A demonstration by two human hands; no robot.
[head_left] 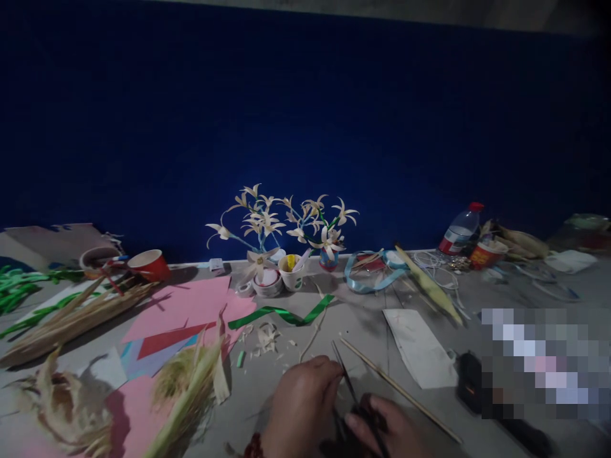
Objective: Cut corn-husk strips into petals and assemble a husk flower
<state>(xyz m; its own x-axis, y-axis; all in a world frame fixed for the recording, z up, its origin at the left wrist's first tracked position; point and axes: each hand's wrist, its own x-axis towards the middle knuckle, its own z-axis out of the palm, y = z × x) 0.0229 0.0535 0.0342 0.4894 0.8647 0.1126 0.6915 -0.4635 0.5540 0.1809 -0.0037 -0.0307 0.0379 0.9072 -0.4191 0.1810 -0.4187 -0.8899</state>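
Dark scissors point(344, 374) are gripped by the right hand point(394, 432) at bottom centre, fingers closed round the handles, blades pointed away from the person. The left hand point(301, 407) is curled shut w/ fingertips at the blades (whether anything is pinched there cannot be told). A thin stick point(398, 389) is laid diagonally just right of the blades on the grey table point(363, 318). A green ribbon point(286, 314) is seen further back.

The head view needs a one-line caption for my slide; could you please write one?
Right hand holding dark scissors beside the left hand, on a table strewn with husks, pink paper and handmade flowers.
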